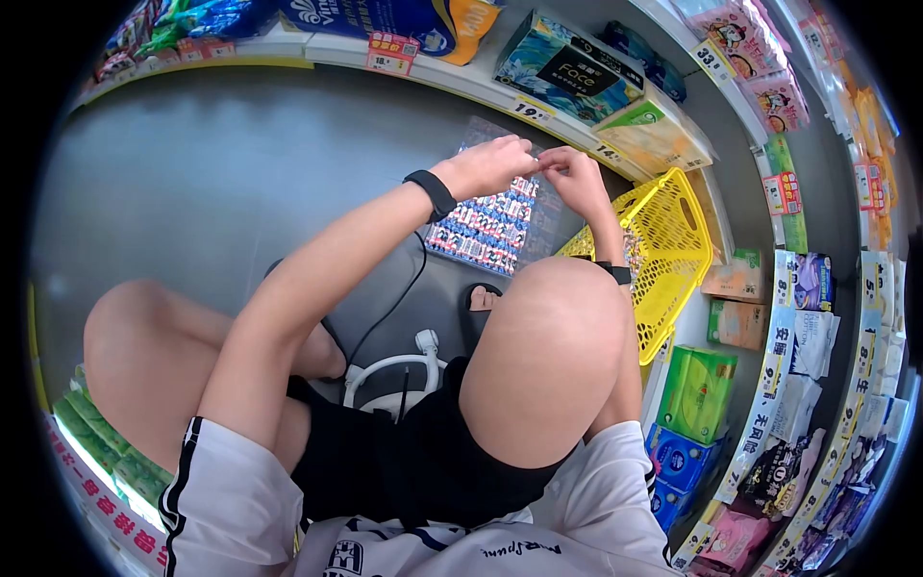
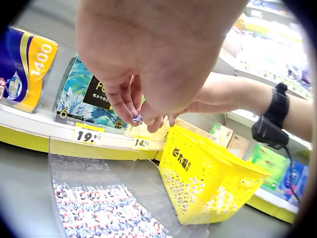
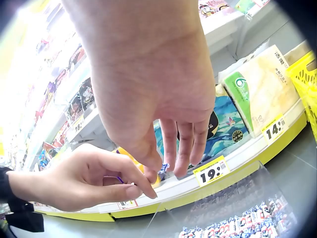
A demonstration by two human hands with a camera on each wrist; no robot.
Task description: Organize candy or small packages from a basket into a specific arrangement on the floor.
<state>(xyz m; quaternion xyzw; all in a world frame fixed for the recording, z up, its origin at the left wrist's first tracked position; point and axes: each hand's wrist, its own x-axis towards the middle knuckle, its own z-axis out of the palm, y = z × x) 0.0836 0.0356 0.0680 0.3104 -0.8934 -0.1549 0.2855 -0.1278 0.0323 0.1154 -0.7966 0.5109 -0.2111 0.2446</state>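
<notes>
My two hands meet over a clear box (image 2: 111,171) of twist-wrapped candies (image 2: 96,210) in white, blue and red. In the left wrist view, the fingers and thumb of my left hand (image 1: 495,165) pinch a small blue-and-white wrapped candy (image 2: 137,119). My right hand (image 1: 574,181) is bent beside it, fingertips close to the left ones. Between its thumb and fingers, the right wrist view shows a blue-and-white wrapped candy (image 3: 163,168); I cannot tell whether both hands hold the same piece. The box stands on the floor, its candies in rows.
Right of the box, a yellow basket (image 1: 687,226) holds loose small colourful pieces. Shelves with tissue packs (image 1: 577,72) and price tags curve around the far and right sides. A black cable (image 1: 409,288) runs over the grey floor (image 1: 192,173) near a white stool (image 1: 385,365) and my feet.
</notes>
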